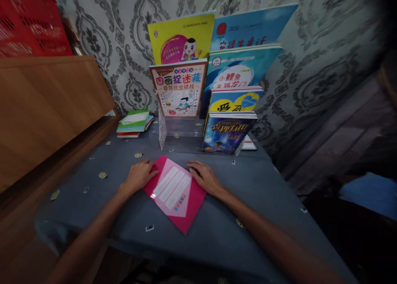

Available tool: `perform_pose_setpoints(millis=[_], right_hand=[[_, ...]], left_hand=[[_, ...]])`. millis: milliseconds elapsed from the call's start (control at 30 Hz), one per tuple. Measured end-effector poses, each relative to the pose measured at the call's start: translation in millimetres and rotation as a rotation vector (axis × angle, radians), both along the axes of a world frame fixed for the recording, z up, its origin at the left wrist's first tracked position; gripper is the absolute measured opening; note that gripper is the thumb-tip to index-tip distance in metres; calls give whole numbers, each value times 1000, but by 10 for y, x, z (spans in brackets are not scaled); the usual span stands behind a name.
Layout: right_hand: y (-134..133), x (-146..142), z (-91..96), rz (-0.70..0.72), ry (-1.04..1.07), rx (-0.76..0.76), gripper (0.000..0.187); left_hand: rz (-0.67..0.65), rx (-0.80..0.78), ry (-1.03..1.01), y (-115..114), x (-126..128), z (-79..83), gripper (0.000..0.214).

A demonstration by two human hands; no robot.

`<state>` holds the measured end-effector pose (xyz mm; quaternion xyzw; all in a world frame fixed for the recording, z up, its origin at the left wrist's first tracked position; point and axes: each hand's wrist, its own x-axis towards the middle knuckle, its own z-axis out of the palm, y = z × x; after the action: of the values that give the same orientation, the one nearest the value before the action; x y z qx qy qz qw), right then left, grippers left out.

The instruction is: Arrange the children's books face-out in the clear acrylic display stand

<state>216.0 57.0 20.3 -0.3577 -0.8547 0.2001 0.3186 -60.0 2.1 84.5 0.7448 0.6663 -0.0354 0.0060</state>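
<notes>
A pink book [175,191] lies flat and slightly turned on the grey-blue tablecloth [124,209] in front of me. My left hand [140,176] rests at its left edge with the fingers curled onto the cover. My right hand [204,177] lies at its upper right edge, fingers bent over the corner. Just behind the book stands a clear acrylic tiered rack [178,135] with several children's books upright in it, among them a white puzzle book [178,89], a yellow one [181,37] and a dark blue starry one [228,134].
A small stack of books with a green cover [135,123] lies at the back left of the table. A wooden cabinet [46,106] runs along the left, with a red crate [29,23] on top. Patterned wallpaper is behind the rack; the right side is dark.
</notes>
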Motion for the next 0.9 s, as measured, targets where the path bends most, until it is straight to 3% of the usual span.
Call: perform_pose_setpoints(millis=[167,333,633,900], right_hand=[[-128,221,254,-144,-317,-14,30],[-319,225,417,-211,-571,-14,27],[-589,16,183,-119,-472,101,32],[-672,-66,100,-55,-362,67,38]], left_hand=[[-106,-2,-101,17,178,-39,32],[-192,112,-207,166,198,-203,35],[-223,195,-161,313,219,-466,52],[-306,280,-237,195,94,-544,48]])
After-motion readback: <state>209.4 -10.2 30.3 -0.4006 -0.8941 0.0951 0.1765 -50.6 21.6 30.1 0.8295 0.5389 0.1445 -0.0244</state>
